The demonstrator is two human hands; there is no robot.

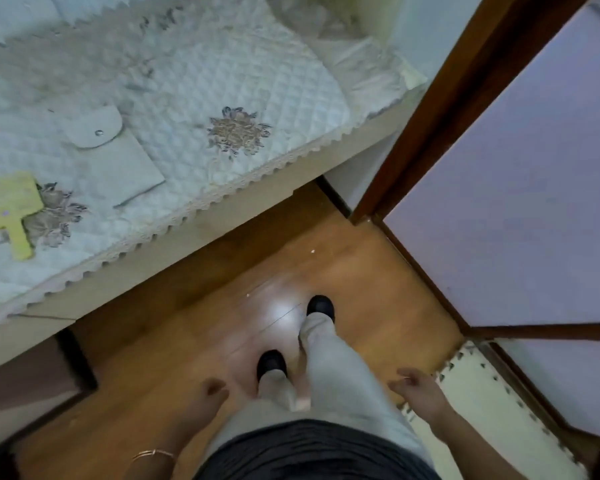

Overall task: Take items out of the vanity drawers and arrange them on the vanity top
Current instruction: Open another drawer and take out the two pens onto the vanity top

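Note:
The vanity top (187, 81) fills the upper left, covered by a white quilted cloth with embroidered flowers and a lace edge. On it lie a grey snap pouch (115, 157) and a yellow hand mirror (9, 209) near the left edge. My left hand (210, 398) hangs low over the wooden floor with fingers curled, holding nothing. My right hand (418, 391) hangs at the right, fingers loosely apart, empty. Both hands are well below and apart from the vanity. No drawer front shows clearly.
A wooden door frame (440, 98) and a pale panelled door (520, 202) stand at the right. My legs and black shoes (321, 306) are on the shiny wooden floor (174, 358). A crumpled white bag (326, 22) sits at the vanity's far end.

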